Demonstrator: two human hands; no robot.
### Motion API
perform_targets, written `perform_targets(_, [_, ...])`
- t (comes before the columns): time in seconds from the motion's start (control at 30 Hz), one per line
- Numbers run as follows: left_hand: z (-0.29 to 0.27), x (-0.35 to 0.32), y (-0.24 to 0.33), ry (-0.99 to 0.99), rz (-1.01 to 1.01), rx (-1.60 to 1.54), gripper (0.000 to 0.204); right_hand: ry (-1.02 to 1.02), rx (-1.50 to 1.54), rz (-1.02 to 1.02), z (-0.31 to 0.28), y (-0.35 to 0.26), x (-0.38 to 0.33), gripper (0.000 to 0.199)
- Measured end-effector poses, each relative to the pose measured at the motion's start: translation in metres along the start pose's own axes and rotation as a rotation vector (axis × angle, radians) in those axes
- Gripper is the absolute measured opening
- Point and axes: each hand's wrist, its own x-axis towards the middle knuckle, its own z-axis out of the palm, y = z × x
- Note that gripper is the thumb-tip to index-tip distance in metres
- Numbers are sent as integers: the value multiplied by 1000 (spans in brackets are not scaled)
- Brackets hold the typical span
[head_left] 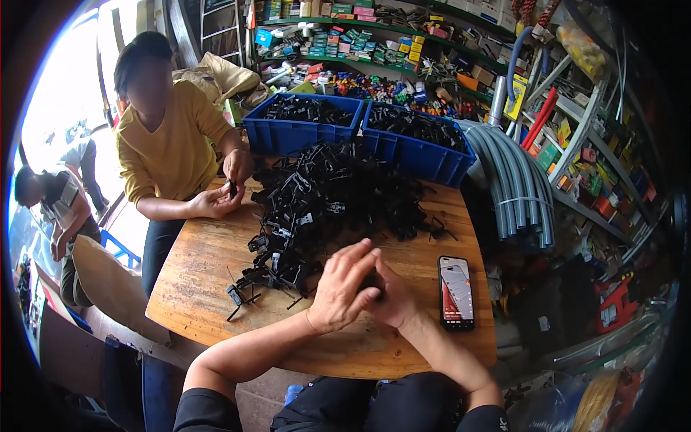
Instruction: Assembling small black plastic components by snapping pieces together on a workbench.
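**Small black part worked between two hands at the wooden table**

The wooden table (pixel 403 345) is seen first, round-edged and worn. Its middle is taken up by a big heap of black plastic parts (pixel 331 194), tangled and spilling toward the near edge. Behind the heap, two blue crates (pixel 302 133) are set side by side, filled with more of the same. A bundle of grey pipes (pixel 518 180) is leaned at the right, and a phone (pixel 455 291) is laid flat just beside the right hand.

Now the hands: the left hand (pixel 344 284) is folded over the right hand (pixel 392 295), both pressed together low on the table. A small black part (pixel 372 279) is clamped between them, barely showing. It is judged light, stiff and a little springy; a pinch at its thicker body would suit better than its thin prongs, which look likely to snag.

Across the table, another part is held by a person in a yellow top (pixel 169 144).

Most of the held part is hidden by fingers, so its shape cannot be made out.
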Motion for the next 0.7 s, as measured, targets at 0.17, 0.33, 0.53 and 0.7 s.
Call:
perform_targets(0.17, [3,-5,-16,157,-154,-137,53,255,534,310,-9,-48,5,36])
perform_targets(0.33, [9,-7,-23,1,-188,-98,47,308,527,130,-55,-115,70,41])
perform_targets(0.53, [14,-11,-17,-55,-125,-56,44,754,164,-212,-113,-241,189,74])
perform_targets(0.7, [15,-14,-24,-73,-145,-69,44,588,13,-202,-138,-173,177,60])
